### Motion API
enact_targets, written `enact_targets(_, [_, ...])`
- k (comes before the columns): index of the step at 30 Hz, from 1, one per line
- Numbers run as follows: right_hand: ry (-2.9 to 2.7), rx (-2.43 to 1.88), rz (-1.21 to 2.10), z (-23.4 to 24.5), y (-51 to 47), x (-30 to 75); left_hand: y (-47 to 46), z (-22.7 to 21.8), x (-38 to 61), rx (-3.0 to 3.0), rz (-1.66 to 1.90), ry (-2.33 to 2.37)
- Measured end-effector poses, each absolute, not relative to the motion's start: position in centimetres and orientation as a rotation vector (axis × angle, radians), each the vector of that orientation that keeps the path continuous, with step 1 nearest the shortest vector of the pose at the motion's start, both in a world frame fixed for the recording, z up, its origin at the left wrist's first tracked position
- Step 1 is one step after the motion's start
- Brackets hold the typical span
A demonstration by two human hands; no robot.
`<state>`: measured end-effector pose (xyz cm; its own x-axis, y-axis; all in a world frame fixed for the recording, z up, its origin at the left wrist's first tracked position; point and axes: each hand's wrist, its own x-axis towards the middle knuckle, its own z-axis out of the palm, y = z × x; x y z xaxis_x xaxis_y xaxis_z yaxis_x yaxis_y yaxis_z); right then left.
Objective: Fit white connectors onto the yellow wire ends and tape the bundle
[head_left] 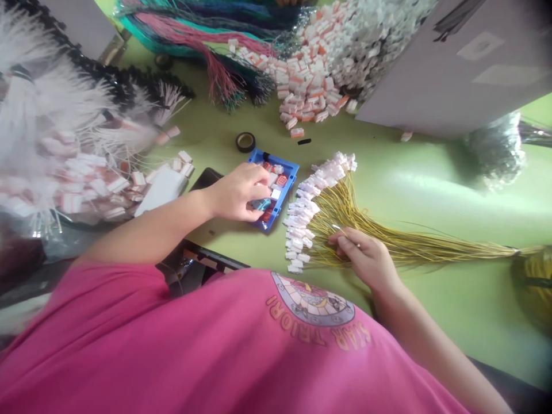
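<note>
My left hand (241, 192) reaches over a small blue tray (282, 201), its fingers bent down among the small red, white and teal parts inside. The fingertips are partly hidden, so what they pinch cannot be made out. My right hand (364, 253) is closed, thumb against fingers, on a thin white-tipped piece (337, 228); whether it is a wire end or a slim tool is unclear. Below and around that hand lies a fanned bundle of yellow wires (405, 244) with white connectors (302, 213) along its left end.
A roll of black tape (245, 142) sits behind the tray. Farther back are heaped white-and-orange connectors (308, 95) and pink wire bundles (215, 63). White wire bundles (64, 115) crowd the left. A pale panel (452, 69) stands at back right.
</note>
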<state>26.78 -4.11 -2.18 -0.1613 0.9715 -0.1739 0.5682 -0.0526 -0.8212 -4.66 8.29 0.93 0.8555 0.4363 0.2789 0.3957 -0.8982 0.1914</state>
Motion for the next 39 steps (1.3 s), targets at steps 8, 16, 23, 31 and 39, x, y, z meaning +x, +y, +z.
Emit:
enact_targets(8, [-1.681,-1.654,1.108,-2.2,-4.4,27.0,8.1,0.6,-4.6,2.814,0.594,0.64])
enact_targets(16, [-1.675,-1.642,1.042,-1.9,-4.4,27.1,8.1,0.9,-5.1,2.537,0.88,0.81])
enact_targets(23, [-1.69,-1.661,1.055,-2.1,-4.4,27.0,10.1,0.6,-5.6,2.294,1.26,1.111])
enact_targets(31, [-1.701,-1.672,1.055,-2.3,-4.5,27.2,12.3,-0.3,-5.9,1.648,1.237,1.184])
enact_targets(39, [-1.748,-1.662,1.03,-2.1,-4.5,26.9,9.7,1.4,-4.0,2.745,0.672,0.815])
